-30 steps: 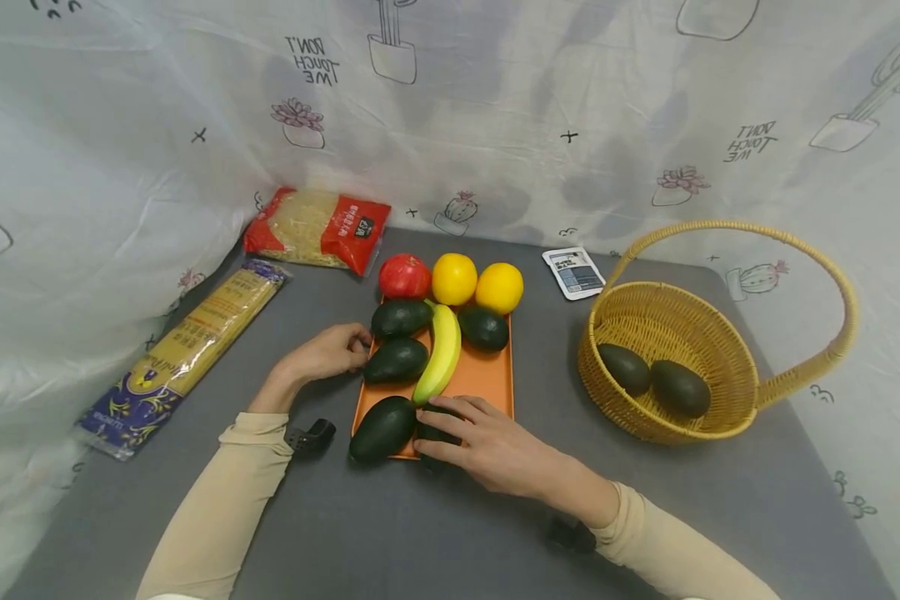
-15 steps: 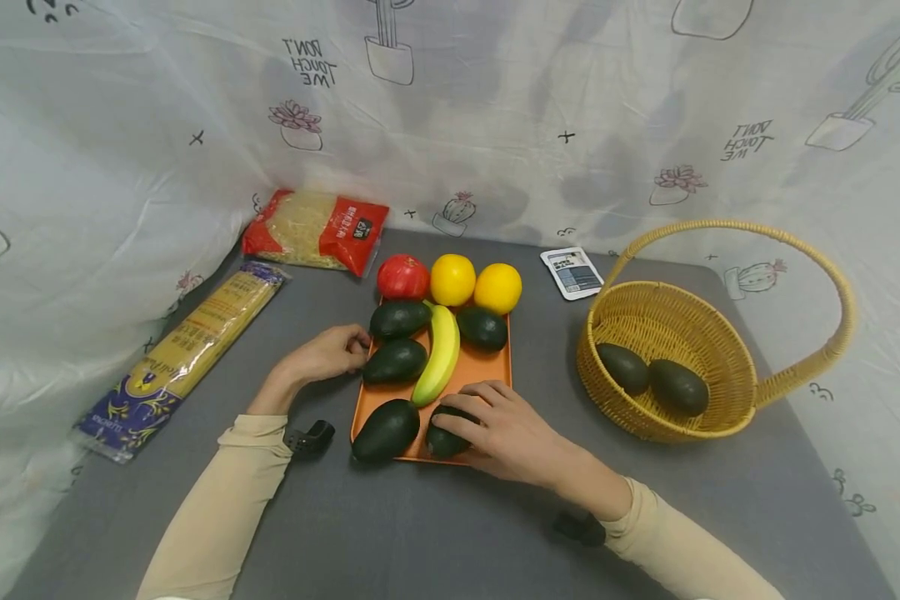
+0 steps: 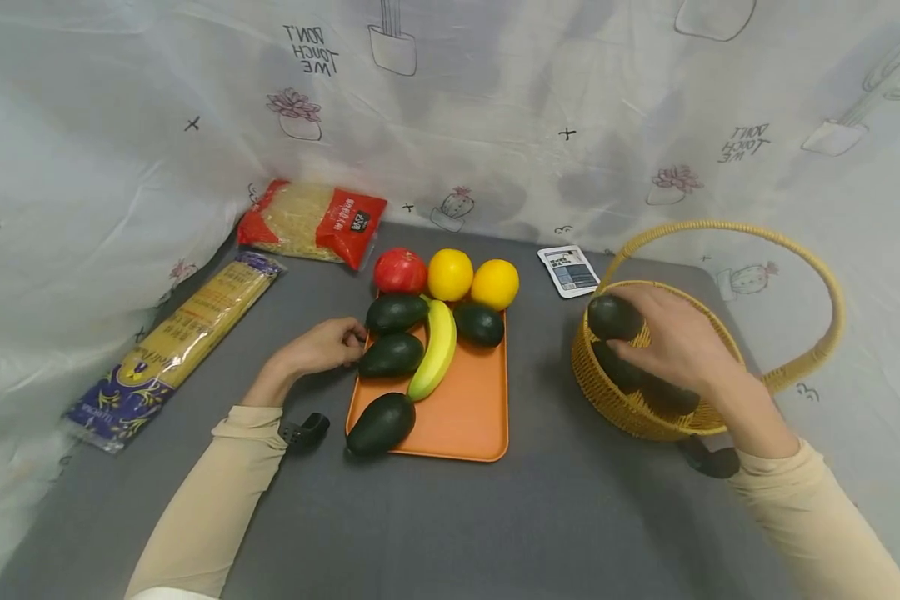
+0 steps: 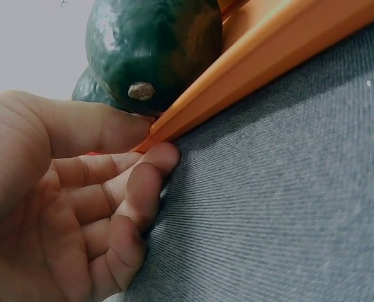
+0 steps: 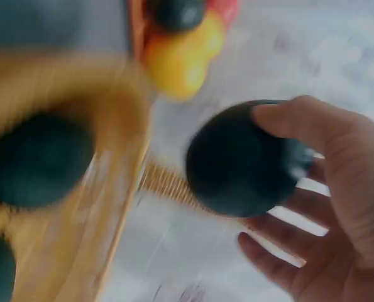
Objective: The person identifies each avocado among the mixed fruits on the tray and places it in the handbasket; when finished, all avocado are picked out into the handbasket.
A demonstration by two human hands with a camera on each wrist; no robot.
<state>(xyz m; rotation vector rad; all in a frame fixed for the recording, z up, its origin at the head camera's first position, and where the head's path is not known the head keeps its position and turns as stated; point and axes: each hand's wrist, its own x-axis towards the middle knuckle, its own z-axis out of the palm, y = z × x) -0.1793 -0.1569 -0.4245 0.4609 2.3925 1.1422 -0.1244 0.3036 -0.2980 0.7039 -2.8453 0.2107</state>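
Observation:
My right hand [image 3: 678, 337] grips a dark green avocado [image 3: 615, 317] over the wicker basket [image 3: 596, 392]. In the right wrist view the thumb lies over this avocado [image 5: 243, 160], fingers beneath. Two more avocados [image 3: 618, 367] lie in the basket, partly covered by the hand. My left hand [image 3: 322, 346] pinches the left rim of the orange tray [image 3: 461, 408] between thumb and index finger, clearest in the left wrist view at the tray edge [image 4: 218, 82]. On the tray are several avocados [image 3: 381, 423] and a banana [image 3: 435, 350].
A red fruit [image 3: 401, 272] and two yellow fruits [image 3: 450, 275] sit along the tray's far edge. A red noodle bag [image 3: 311, 223] and a long spaghetti pack [image 3: 180, 346] lie left. A white packet [image 3: 570, 271] lies behind the basket, whose tall handle [image 3: 832, 317] arches up.
My right hand has lifted an avocado from the tray's near side and carried it right, over the basket. My left hand keeps its place at the tray's left rim.

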